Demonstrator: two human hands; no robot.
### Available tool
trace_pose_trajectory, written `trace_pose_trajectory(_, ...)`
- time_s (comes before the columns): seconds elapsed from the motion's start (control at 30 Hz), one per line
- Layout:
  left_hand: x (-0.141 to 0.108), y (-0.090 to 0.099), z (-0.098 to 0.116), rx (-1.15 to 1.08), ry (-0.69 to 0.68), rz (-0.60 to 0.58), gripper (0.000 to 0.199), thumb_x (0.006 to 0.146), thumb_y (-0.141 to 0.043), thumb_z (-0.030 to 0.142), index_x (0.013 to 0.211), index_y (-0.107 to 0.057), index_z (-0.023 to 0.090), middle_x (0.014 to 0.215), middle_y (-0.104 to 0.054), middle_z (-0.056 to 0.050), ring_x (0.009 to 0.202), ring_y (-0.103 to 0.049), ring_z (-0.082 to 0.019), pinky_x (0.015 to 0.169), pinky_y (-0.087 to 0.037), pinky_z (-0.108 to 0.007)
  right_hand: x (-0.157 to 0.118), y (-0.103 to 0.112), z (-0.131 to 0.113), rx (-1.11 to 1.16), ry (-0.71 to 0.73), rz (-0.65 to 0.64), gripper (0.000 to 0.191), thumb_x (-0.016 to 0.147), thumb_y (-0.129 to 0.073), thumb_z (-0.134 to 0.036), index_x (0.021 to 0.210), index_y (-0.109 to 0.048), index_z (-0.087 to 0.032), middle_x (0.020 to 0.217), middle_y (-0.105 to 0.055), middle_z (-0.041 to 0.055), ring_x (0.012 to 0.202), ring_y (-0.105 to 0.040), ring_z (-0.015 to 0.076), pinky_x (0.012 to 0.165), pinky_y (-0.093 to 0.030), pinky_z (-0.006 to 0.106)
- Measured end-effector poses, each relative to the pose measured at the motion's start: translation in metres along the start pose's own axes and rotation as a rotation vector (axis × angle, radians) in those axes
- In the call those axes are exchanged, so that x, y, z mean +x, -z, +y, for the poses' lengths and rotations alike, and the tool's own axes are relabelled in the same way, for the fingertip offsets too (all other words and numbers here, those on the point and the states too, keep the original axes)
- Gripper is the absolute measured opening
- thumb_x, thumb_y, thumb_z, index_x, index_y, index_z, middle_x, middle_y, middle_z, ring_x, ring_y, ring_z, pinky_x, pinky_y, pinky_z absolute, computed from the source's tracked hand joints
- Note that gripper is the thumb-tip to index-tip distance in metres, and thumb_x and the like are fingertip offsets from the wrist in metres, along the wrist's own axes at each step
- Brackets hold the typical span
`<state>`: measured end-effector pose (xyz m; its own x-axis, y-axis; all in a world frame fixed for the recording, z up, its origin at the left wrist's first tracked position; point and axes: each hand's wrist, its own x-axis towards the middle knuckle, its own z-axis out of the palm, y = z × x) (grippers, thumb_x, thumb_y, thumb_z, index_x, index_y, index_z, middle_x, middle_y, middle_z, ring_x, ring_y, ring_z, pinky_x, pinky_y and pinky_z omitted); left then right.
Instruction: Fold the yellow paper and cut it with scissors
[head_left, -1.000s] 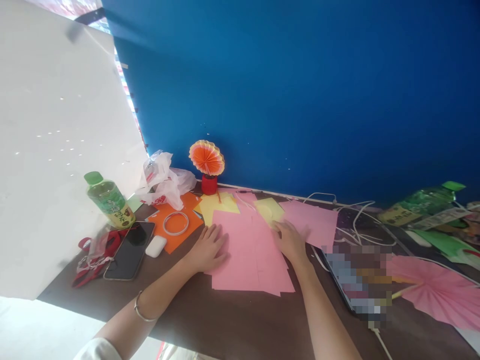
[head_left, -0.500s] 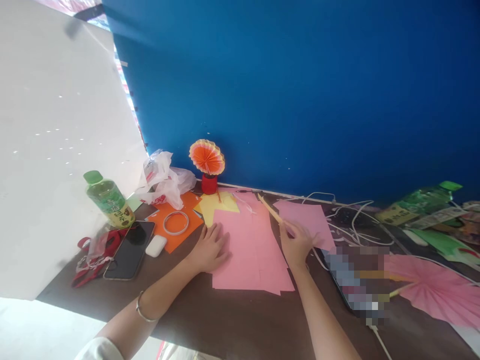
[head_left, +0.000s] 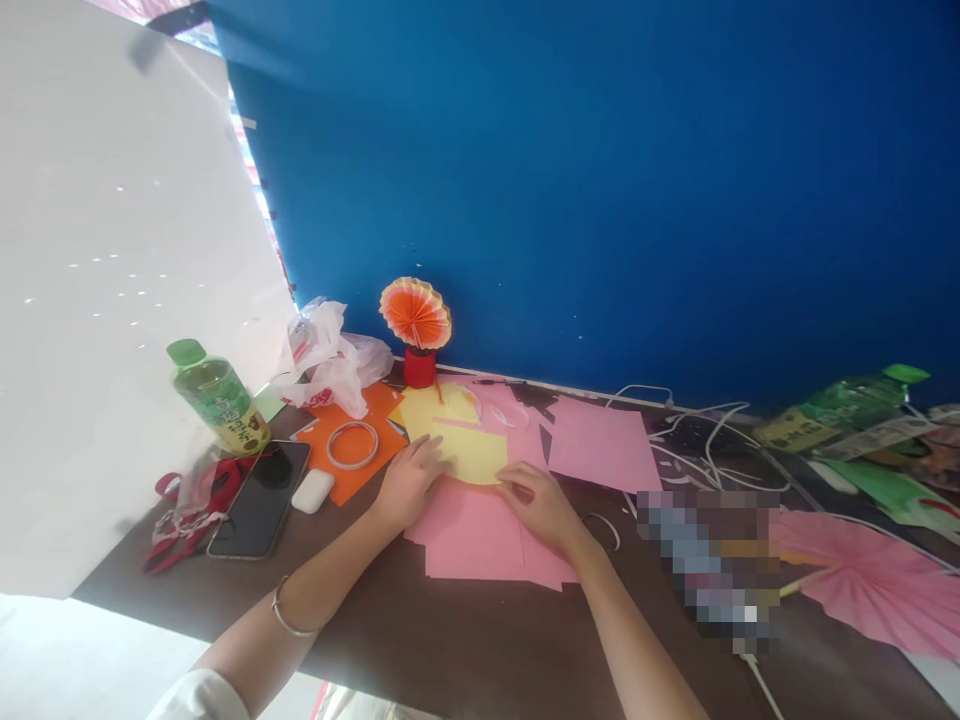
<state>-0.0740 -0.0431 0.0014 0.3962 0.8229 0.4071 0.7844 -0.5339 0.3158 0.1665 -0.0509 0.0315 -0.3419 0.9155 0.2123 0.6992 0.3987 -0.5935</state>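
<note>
A small yellow sheet of paper (head_left: 471,452) lies over a stack of pink paper (head_left: 472,545) in front of me. My right hand (head_left: 541,508) pinches the yellow sheet at its lower right corner between thumb and fingers. At the sheet's left side, my left hand (head_left: 409,482) rests with fingers stretched out over the paper; its fingertips touch the left edge. Behind the yellow sheet are more yellow paper (head_left: 424,405) and some pale strips. A separate pink sheet (head_left: 600,440) lies to the right.
A paper rosette (head_left: 416,315) stands in a red pot at the wall. Left are orange paper (head_left: 360,475) with a tape ring, a phone (head_left: 259,500), a white case (head_left: 313,492) and a green bottle (head_left: 217,395). White cables (head_left: 712,450) and a pink paper fan (head_left: 885,580) lie right.
My right hand has come left and nearer with the yellow paper, which now lies flat on the pink stack. The pink sheet at right now lies flatter. My left hand has barely moved.
</note>
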Motion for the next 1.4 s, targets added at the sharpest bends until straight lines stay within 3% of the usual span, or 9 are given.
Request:
trace_pose_trajectory(0.1,0.000,-0.002,-0.001,-0.020,-0.028,-0.042,0.027,0.084,-0.046,0.014,0.102,-0.063,0.026,0.117,-0.060,-0.004,0.114,-0.051,-0.025,0.089,-0.044,-0.041,0.001,-0.002,0.000,-0.141,0.079,0.021,0.019,0.083,-0.051,-0.038,0.083,-0.064,-0.023,0.090,-0.064,0.0045,0.087,-0.057,0.0223,0.081,-0.044,0.040)
trace_pose_trajectory(0.27,0.001,0.000,0.002,-0.076,-0.069,-0.094,0.020,0.086,-0.045,0.019,0.095,-0.063,0.024,0.105,-0.064,-0.004,0.111,-0.053,-0.022,0.085,-0.045,-0.034,0.003,-0.009,-0.003,-0.161,0.187,-0.031,0.018,0.088,-0.045,-0.029,0.086,-0.062,-0.023,0.090,-0.064,0.0050,0.089,-0.055,0.0215,0.082,-0.043,0.040)
trace_pose_trajectory(0.47,0.003,0.008,0.007,-0.193,0.042,-0.101,0.015,0.084,-0.047,0.018,0.081,-0.061,0.022,0.085,-0.064,-0.001,0.085,-0.061,-0.017,0.068,-0.045,-0.025,0.004,-0.011,0.002,-0.083,0.154,-0.046,0.019,0.090,-0.042,-0.030,0.082,-0.058,-0.022,0.086,-0.062,0.0053,0.085,-0.055,0.0209,0.078,-0.045,0.039)
trace_pose_trajectory(0.57,0.003,0.009,0.005,-0.279,0.112,-0.103,0.012,0.081,-0.049,0.017,0.077,-0.060,0.021,0.089,-0.063,-0.001,0.078,-0.060,-0.014,0.063,-0.045,-0.023,0.003,-0.010,0.004,-0.036,0.117,-0.055,0.018,0.089,-0.042,-0.031,0.080,-0.055,-0.023,0.087,-0.060,0.0049,0.087,-0.054,0.0206,0.078,-0.045,0.038)
trace_pose_trajectory(0.83,0.006,0.006,-0.007,-0.393,0.194,-0.073,0.010,0.074,-0.055,0.016,0.067,-0.062,0.017,0.105,-0.061,-0.009,0.107,-0.054,-0.023,0.088,-0.046,-0.034,0.003,-0.011,0.009,-0.005,0.036,-0.059,0.017,0.088,-0.043,-0.030,0.075,-0.052,-0.022,0.098,-0.058,0.0042,0.097,-0.052,0.0196,0.085,-0.043,0.038)
trace_pose_trajectory(1.0,0.007,0.005,-0.009,-0.396,0.267,-0.044,0.010,0.074,-0.057,0.021,0.067,-0.063,0.017,0.106,-0.060,-0.009,0.102,-0.057,-0.022,0.088,-0.047,-0.035,0.003,-0.012,0.013,-0.019,0.012,-0.034,0.018,0.088,-0.042,-0.031,0.078,-0.054,-0.021,0.103,-0.057,0.0057,0.102,-0.050,0.0205,0.088,-0.042,0.039)
trace_pose_trajectory(1.4,0.006,0.000,-0.013,-0.352,0.299,-0.003,0.019,0.078,-0.055,0.031,0.065,-0.060,0.018,0.101,-0.059,-0.009,0.100,-0.056,-0.023,0.087,-0.046,-0.036,0.007,-0.018,0.012,-0.029,-0.046,0.010,0.021,0.087,-0.044,-0.035,0.081,-0.056,-0.020,0.108,-0.054,0.0101,0.106,-0.049,0.0232,0.095,-0.040,0.040)
